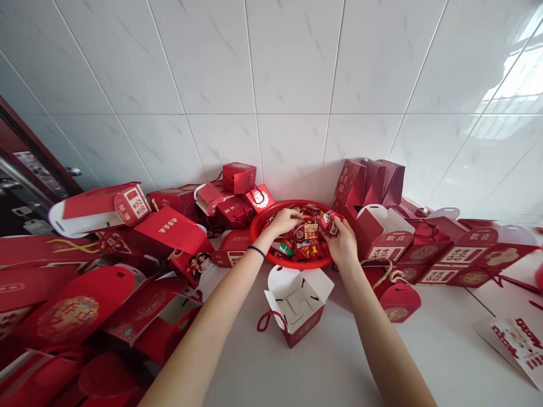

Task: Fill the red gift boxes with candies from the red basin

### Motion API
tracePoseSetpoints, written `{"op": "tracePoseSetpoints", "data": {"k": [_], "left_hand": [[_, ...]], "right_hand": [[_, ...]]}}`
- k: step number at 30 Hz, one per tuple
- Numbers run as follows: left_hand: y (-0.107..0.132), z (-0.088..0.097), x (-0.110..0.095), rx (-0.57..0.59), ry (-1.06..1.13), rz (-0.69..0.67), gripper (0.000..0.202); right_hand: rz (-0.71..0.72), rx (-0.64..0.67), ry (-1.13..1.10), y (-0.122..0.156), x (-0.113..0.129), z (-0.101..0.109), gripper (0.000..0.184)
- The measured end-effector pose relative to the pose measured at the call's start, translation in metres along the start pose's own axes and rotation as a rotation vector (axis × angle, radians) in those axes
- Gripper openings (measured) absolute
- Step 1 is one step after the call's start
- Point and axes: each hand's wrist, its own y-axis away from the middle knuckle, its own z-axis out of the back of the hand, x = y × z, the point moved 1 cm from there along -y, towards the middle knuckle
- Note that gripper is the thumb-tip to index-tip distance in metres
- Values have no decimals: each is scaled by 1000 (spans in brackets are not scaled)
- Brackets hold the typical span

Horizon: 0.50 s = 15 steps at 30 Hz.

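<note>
A red plastic basin (pixel 257 226) stands near the tiled wall, filled with wrapped candies (pixel 309 249), mostly red, one of them green and white. My right hand (pixel 343 244), at the basin's right side, grips red-wrapped candy (pixel 329 221). Over the left part of the basin, my left hand (pixel 287 221) has its fingers curled together down at the candies; what they hold, if anything, is hidden. In front of the basin, between my forearms, sits an open red gift box (pixel 304 331) with a white inside and a red rope handle. Nothing lies inside it.
Many red gift boxes (pixel 169 228) are heaped along the left. More boxes (pixel 462 255) stand stacked at the right, and tall ones (pixel 370 182) lean against the tiled wall (pixel 292 141). A printed card (pixel 515 345) lies on the white tabletop (pixel 331 370) at far right.
</note>
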Motion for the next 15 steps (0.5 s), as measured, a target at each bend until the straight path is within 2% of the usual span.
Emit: {"op": "tracePoseSetpoints", "data": {"k": [2,4,7,11,13,15], "left_hand": [[3,-4,2,62,-64,2,9],[6,-10,0,107,-115,0,15],[5,-19,-4,125,-163,-3,23],[3,-26,-5,144,-158,5,16],[2,-24,-3,123,-125,6,16],[1,-18,-1,53,-81,6,12]], "right_hand": [[17,-24,-23,-1,0,2,11],[38,-48,-62,-2,1,4,12],[49,-90,-136,-4,1,6,13],[23,-116,-159,-8,-1,9,9],[12,-110,-161,-10,-2,10,6],[5,-96,-159,-10,-2,10,4]]}}
